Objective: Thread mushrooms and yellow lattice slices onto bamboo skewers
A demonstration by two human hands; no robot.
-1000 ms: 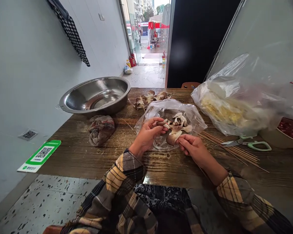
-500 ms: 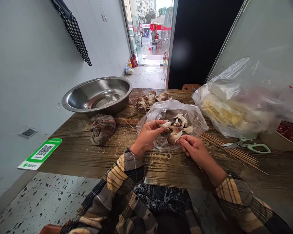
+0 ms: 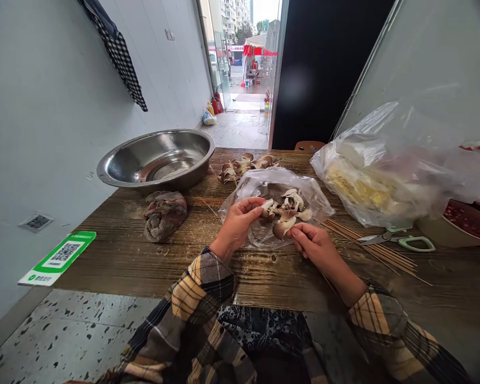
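My left hand (image 3: 240, 221) pinches a pale oyster mushroom piece (image 3: 268, 205) between thumb and fingers. The fingertips of my right hand (image 3: 312, 241) are closed on the edge of a brown-capped oyster mushroom (image 3: 282, 228). Both hands are over an opened clear plastic bag (image 3: 246, 188), in which more torn mushrooms (image 3: 294, 200) lie. Below my right wrist shows a thin stick (image 3: 330, 285); I cannot tell whether the hand holds it. Behind the bag lies a row of mushrooms (image 3: 244, 165) on the wooden table (image 3: 176, 272), with thin sticks poking out from it.
A steel basin (image 3: 158, 160) stands at the back left, a dark lumpy rag-like thing (image 3: 165, 216) before it. Right are wooden skewers (image 3: 378, 253), green-handled scissors (image 3: 416, 244), a plastic bag of yellow food (image 3: 360, 184) and a tub of red contents (image 3: 470, 221). A QR-code card (image 3: 60, 257) lies left.
The view has shifted slightly, so everything sits a little further left and lower. Both hands keep their pinch on the mushrooms, with hardly any movement.
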